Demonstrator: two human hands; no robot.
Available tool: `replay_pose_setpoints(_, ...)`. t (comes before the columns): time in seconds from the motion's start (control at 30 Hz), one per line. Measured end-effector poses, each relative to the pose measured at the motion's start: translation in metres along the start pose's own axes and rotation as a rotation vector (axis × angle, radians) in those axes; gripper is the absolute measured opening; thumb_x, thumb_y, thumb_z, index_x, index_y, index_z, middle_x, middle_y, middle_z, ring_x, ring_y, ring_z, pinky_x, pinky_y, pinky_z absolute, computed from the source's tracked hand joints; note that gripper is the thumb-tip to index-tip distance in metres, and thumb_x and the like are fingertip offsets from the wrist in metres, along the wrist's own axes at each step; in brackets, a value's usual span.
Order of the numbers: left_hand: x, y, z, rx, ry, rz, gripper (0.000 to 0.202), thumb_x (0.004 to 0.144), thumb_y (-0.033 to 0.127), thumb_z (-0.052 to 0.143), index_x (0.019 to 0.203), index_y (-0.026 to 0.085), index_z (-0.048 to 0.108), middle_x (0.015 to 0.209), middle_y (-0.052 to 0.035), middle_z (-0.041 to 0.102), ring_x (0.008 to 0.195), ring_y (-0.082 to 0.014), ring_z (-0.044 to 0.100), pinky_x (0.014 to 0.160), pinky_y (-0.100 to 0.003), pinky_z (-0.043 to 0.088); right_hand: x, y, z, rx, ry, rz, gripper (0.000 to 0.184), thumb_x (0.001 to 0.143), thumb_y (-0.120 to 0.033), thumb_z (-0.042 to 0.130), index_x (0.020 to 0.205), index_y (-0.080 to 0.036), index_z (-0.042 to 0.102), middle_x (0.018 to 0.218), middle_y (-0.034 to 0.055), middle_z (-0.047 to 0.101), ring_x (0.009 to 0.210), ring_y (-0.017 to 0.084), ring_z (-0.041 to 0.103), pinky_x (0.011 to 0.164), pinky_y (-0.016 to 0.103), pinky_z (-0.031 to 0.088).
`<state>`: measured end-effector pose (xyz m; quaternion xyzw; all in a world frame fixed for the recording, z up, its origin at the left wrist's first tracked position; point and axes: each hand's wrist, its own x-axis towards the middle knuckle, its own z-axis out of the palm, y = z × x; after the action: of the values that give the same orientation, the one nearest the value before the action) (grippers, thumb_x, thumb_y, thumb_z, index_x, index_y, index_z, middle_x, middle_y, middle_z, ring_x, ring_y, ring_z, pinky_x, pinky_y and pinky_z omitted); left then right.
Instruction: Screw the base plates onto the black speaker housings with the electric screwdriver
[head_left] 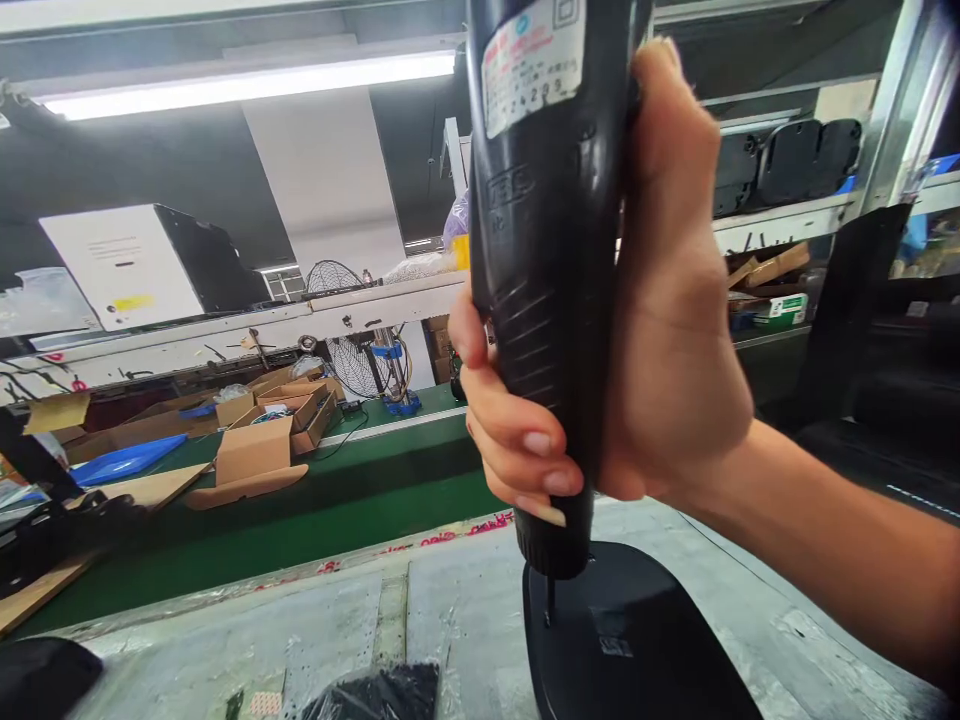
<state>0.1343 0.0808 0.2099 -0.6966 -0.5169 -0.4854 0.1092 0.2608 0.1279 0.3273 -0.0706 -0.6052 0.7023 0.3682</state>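
Note:
My right hand [660, 330] is wrapped around a black electric screwdriver [544, 250], held upright close to the camera. A white label sits near the top of its body. Its thin bit [550, 600] points down and meets the top face of a black oval plastic part [637, 640] lying on the grey workbench [300, 640]. My left hand is out of view.
A green conveyor belt [300, 520] runs behind the bench, carrying open cardboard boxes [259, 450] and a blue tray [124, 462]. A fan [352, 350] stands beyond it. Black bagged items [375, 695] lie at the bench's near edge. Shelves with black parts [787, 160] stand at right.

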Motion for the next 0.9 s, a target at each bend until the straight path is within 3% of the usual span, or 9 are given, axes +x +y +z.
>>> replay_pose_setpoints(0.17, 0.039, 0.000, 0.053, -0.052, -0.048, 0.003, 0.059, 0.096, 0.023, 0.034, 0.047, 0.020, 0.066, 0.062, 0.0095, 0.067, 0.095, -0.0125, 0.072, 0.080, -0.025, 0.053, 0.009, 0.008, 0.002, 0.129, -0.030, -0.005, 0.090, 0.078, -0.102, 0.017, 0.065, -0.014, 0.034, 0.046, -0.0016, 0.034, 0.032, 0.011, 0.033, 0.028, 0.018, 0.025)
replay_pose_setpoints(0.23, 0.040, -0.007, 0.063, -0.063, -0.064, -0.005, 0.060, 0.094, 0.021, 0.038, 0.040, 0.020, 0.062, 0.060, 0.0091, 0.067, 0.095, -0.0129, 0.073, 0.077, -0.023, 0.053, 0.013, 0.007, 0.003, 0.089, -0.041, 0.047, 0.089, 0.078, -0.101, 0.017, 0.064, -0.014, 0.033, 0.045, -0.0011, 0.033, 0.031, 0.011, 0.031, 0.028, 0.018, 0.023)
replay_pose_setpoints(0.33, 0.035, -0.015, 0.068, -0.069, -0.082, -0.018, 0.065, 0.094, 0.019, 0.037, 0.033, 0.018, 0.056, 0.058, 0.0079, 0.067, 0.088, -0.0121, 0.074, 0.072, -0.022, 0.054, 0.016, 0.005, 0.004, 0.057, -0.103, 0.211, 0.097, 0.063, -0.108, 0.003, 0.065, -0.015, 0.029, 0.041, 0.0002, 0.028, 0.030, 0.011, 0.026, 0.028, 0.018, 0.023)
replay_pose_setpoints(0.4, 0.030, -0.017, 0.069, -0.066, -0.085, -0.024, 0.067, 0.096, 0.020, 0.034, 0.033, 0.018, 0.055, 0.058, 0.0067, 0.066, 0.086, -0.0123, 0.074, 0.071, -0.023, 0.055, 0.017, 0.006, 0.005, 0.064, -0.128, 0.229, 0.095, 0.066, -0.107, 0.000, 0.066, -0.016, 0.029, 0.041, 0.0004, 0.029, 0.030, 0.011, 0.026, 0.028, 0.019, 0.023)
replay_pose_setpoints(0.47, 0.029, -0.016, 0.067, -0.058, -0.080, -0.025, 0.064, 0.097, 0.028, 0.037, 0.038, 0.018, 0.058, 0.060, 0.0053, 0.066, 0.089, -0.0148, 0.074, 0.071, -0.026, 0.058, 0.015, 0.010, 0.004, 0.048, -0.089, 0.117, 0.093, 0.073, -0.104, 0.003, 0.065, -0.016, 0.031, 0.043, 0.0002, 0.032, 0.031, 0.012, 0.029, 0.027, 0.021, 0.024)
replay_pose_setpoints(0.6, 0.036, -0.004, 0.059, -0.041, -0.048, -0.022, 0.055, 0.100, 0.040, 0.041, 0.057, 0.014, 0.063, 0.068, 0.0014, 0.068, 0.092, -0.0163, 0.073, 0.077, -0.031, 0.061, 0.009, 0.021, 0.003, 0.033, -0.008, -0.074, 0.097, 0.073, -0.106, 0.004, 0.064, -0.014, 0.034, 0.044, -0.0002, 0.032, 0.030, 0.011, 0.030, 0.027, 0.020, 0.025)
replay_pose_setpoints(0.73, 0.038, 0.012, 0.037, -0.033, 0.012, -0.020, 0.047, 0.104, 0.034, 0.033, 0.083, 0.012, 0.068, 0.087, -0.0014, 0.070, 0.087, -0.0121, 0.071, 0.077, -0.026, 0.060, 0.004, 0.014, 0.001, 0.003, -0.016, -0.014, 0.098, 0.072, -0.106, 0.003, 0.065, -0.014, 0.037, 0.044, 0.0022, 0.036, 0.031, 0.013, 0.032, 0.029, 0.022, 0.029)
replay_pose_setpoints(0.8, 0.022, 0.016, 0.018, -0.030, 0.031, -0.018, 0.048, 0.105, 0.035, 0.030, 0.090, 0.012, 0.069, 0.091, -0.0017, 0.070, 0.087, -0.0119, 0.070, 0.076, -0.025, 0.059, 0.001, 0.005, 0.003, -0.025, -0.015, -0.001, 0.104, 0.064, -0.106, -0.012, 0.068, -0.015, 0.037, 0.043, 0.0029, 0.035, 0.031, 0.014, 0.032, 0.029, 0.023, 0.030)
replay_pose_setpoints(0.9, -0.020, 0.011, -0.015, -0.015, 0.044, -0.031, 0.041, 0.103, 0.039, 0.039, 0.088, 0.014, 0.068, 0.079, 0.0005, 0.068, 0.071, -0.0094, 0.068, 0.064, -0.020, 0.057, -0.005, -0.007, 0.009, -0.001, -0.031, -0.123, 0.099, 0.070, -0.105, -0.003, 0.072, -0.014, 0.035, 0.043, 0.0003, 0.032, 0.033, 0.012, 0.029, 0.032, 0.019, 0.029)
